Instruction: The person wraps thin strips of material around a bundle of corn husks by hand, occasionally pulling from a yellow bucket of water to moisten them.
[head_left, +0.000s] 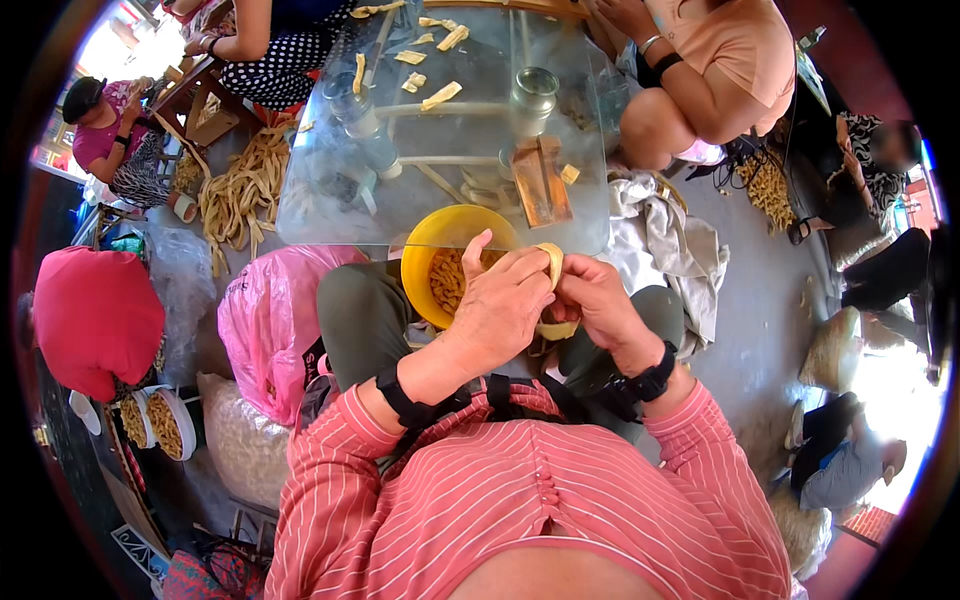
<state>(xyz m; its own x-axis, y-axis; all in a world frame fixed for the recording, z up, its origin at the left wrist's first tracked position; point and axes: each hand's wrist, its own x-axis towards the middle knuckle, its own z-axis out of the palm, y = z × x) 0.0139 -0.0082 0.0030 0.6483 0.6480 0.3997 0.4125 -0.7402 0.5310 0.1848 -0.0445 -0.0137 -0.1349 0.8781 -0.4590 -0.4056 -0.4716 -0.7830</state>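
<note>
My left hand (504, 301) and my right hand (596, 306) meet in front of me at the right of a yellow plastic bucket (420, 262). Between their fingers they hold a pale yellow, flat strip (555, 264) that loops up over the fingertips; its lower part (559, 328) hangs below the hands. The left thumb points up, away from the strip. Small twisted tan pieces (447, 285) lie in the bucket, which stands partly under the edge of the glass table (450, 180). The fingertips are partly hidden behind the hands.
On the glass lie short pale strips (441, 95), a wooden block (540, 181) and a small piece (570, 175). A pink plastic bag (277, 322) stands at left, a heap of long strips (244, 176) beyond. Grey cloth (686, 255) lies at right. Several other people sit around.
</note>
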